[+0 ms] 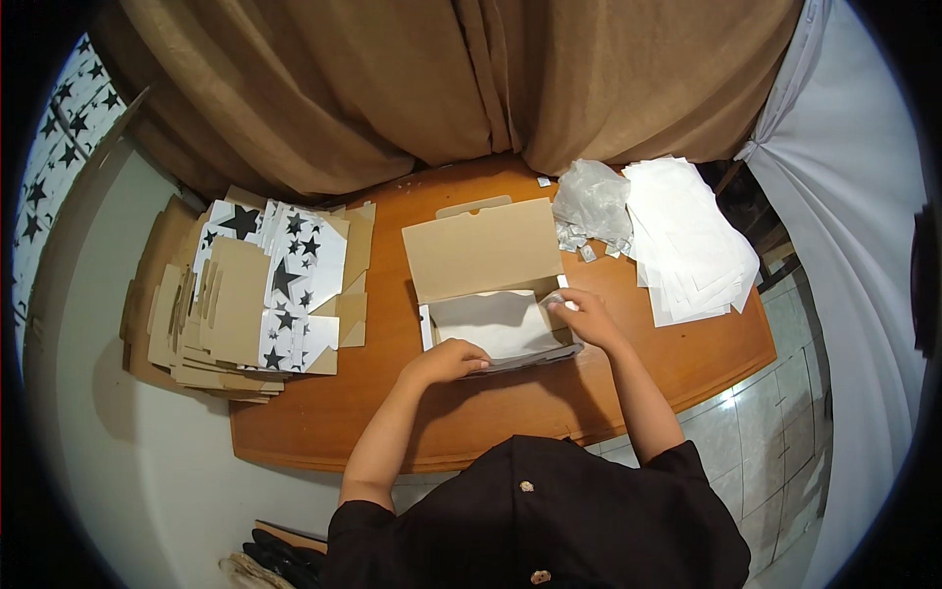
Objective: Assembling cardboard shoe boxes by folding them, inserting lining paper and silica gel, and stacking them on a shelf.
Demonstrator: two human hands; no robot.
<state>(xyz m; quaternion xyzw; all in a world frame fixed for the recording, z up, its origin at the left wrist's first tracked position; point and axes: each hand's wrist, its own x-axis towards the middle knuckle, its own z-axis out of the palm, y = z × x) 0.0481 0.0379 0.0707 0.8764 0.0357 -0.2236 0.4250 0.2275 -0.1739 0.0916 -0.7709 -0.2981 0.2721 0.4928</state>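
Observation:
An open cardboard box (482,250), brown inside, stands on the table before me with its lid folded back. White paper (491,323) lines its inside. My left hand (448,361) grips the front wall near the left corner, fingers curled over the edge. At the right end of the box, my right hand (586,318) has its thumb and fingers pinched together over the rim. Something small and pale shows at those fingertips, too small to name.
Flattened cardboard boxes (235,294), some printed with black stars, are stacked at the left. Behind the box to the right lie a clear plastic bag (595,201) and several small silvery packets (588,253). White paper sheets (687,245) pile up at the table's (392,432) right.

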